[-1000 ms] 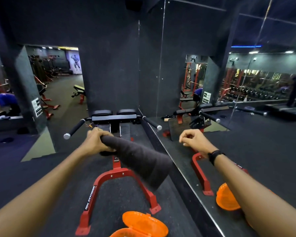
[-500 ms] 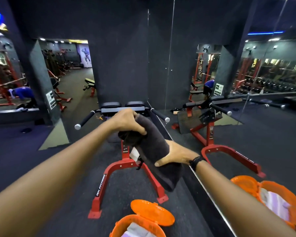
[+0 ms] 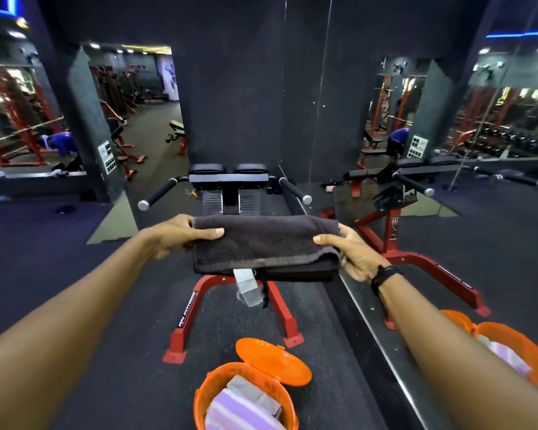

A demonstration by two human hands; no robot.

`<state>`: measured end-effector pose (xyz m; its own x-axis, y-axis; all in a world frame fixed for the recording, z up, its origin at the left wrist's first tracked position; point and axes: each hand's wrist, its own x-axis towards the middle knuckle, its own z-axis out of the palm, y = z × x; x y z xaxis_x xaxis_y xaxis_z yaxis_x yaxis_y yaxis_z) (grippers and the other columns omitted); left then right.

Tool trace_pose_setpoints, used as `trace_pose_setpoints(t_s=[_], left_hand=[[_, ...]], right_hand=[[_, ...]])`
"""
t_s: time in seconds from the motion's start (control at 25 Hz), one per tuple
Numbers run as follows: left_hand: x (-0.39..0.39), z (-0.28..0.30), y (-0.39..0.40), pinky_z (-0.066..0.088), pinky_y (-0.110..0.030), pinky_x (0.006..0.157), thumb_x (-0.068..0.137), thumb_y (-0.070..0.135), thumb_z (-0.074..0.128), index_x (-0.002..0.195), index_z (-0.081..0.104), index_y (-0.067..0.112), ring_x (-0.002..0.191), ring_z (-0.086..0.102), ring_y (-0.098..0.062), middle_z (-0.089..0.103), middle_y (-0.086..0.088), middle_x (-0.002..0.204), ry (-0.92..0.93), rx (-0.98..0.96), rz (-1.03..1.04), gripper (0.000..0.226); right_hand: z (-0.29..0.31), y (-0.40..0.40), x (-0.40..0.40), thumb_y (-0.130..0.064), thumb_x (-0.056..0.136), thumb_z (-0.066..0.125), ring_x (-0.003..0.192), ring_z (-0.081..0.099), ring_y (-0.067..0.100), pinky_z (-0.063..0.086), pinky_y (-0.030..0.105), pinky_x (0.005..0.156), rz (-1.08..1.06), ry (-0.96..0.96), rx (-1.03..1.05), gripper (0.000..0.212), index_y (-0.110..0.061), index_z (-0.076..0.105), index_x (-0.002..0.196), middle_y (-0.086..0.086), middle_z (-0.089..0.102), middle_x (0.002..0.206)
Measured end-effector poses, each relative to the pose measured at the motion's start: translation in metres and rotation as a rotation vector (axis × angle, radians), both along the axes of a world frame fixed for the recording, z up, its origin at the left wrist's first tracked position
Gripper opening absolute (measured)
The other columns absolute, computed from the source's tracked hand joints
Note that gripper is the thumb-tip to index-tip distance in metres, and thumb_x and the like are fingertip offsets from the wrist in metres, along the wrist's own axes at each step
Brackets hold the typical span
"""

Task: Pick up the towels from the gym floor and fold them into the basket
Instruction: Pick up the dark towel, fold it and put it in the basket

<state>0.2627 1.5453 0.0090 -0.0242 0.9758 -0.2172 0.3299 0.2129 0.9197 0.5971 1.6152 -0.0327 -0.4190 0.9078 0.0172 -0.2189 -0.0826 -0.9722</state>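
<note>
The orange basket (image 3: 246,395) sits nearest on the floor, lid open, with folded towels already inside. Above it, the left hand (image 3: 176,235) and right hand (image 3: 353,254) each have their grip clamped on an end of the folded dark towel (image 3: 264,246). Its layers could slide apart while lowering, since only the ends are pinched. Beyond: a red exercise frame (image 3: 230,293), dark rubber floor (image 3: 75,274), and mirrored walls (image 3: 494,119).

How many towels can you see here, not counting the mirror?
3: a dark towel held between the left hand and right hand, plus a striped purple towel and a grey towel in the orange basket. More may lie underneath.
</note>
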Motion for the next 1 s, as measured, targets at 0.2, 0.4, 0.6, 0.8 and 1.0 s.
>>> trace_pose_setpoints(t_s=[0.2,0.4,0.6,0.8,1.0], left_hand=[[0.004,-0.036,0.003,0.054,-0.027,0.077,0.061,0.043,0.085,0.112,0.064,0.007,0.095,0.068,-0.020,0.072,-0.009,0.105,-0.133,0.005,0.114,0.066],[-0.017,-0.088,0.028,0.041,-0.023,0.064,0.085,0.025,0.070,0.101,0.064,0.010,0.081,0.055,-0.010,0.064,-0.002,0.089,0.109,0.011,0.097,0.022],[-0.057,-0.178,0.069,0.045,-0.024,0.074,0.080,0.015,0.076,0.092,0.062,0.011,0.082,0.056,-0.017,0.063,-0.010,0.088,0.223,-0.092,-0.058,0.019],[-0.101,-0.283,0.108,0.052,-0.036,0.087,0.077,0.020,0.079,0.085,0.061,0.023,0.085,0.062,-0.021,0.066,-0.005,0.089,0.312,-0.191,-0.216,0.019],[-0.122,-0.401,0.133,0.050,-0.036,0.088,0.077,0.027,0.078,0.086,0.059,0.026,0.088,0.060,-0.017,0.066,-0.001,0.092,0.386,-0.329,-0.349,0.020]], right_hand=[[-0.003,0.012,-0.016,-0.002,0.073,0.073,0.082,0.071,0.019,0.058,0.027,0.069,0.050,-0.145,-0.077,0.043,-0.004,0.060,0.114,0.012,0.073,0.096],[-0.033,0.028,-0.047,0.004,0.077,0.071,0.076,0.068,0.014,0.055,0.023,0.066,-0.041,-0.369,0.023,0.024,-0.010,0.063,0.094,0.004,0.071,0.083],[-0.115,0.049,-0.092,-0.015,0.063,0.080,0.073,0.053,0.015,0.047,0.036,0.067,-0.076,-0.754,0.048,0.030,-0.004,0.060,0.083,0.007,0.059,0.076],[-0.222,0.065,-0.111,-0.026,0.064,0.081,0.082,0.056,0.021,0.048,0.038,0.073,-0.165,-1.131,-0.103,0.032,-0.012,0.057,0.081,0.010,0.063,0.085],[-0.333,0.052,-0.110,-0.019,0.073,0.075,0.102,0.057,0.032,0.042,0.032,0.074,-0.252,-1.299,-0.330,0.036,-0.006,0.056,0.100,0.017,0.062,0.104]])
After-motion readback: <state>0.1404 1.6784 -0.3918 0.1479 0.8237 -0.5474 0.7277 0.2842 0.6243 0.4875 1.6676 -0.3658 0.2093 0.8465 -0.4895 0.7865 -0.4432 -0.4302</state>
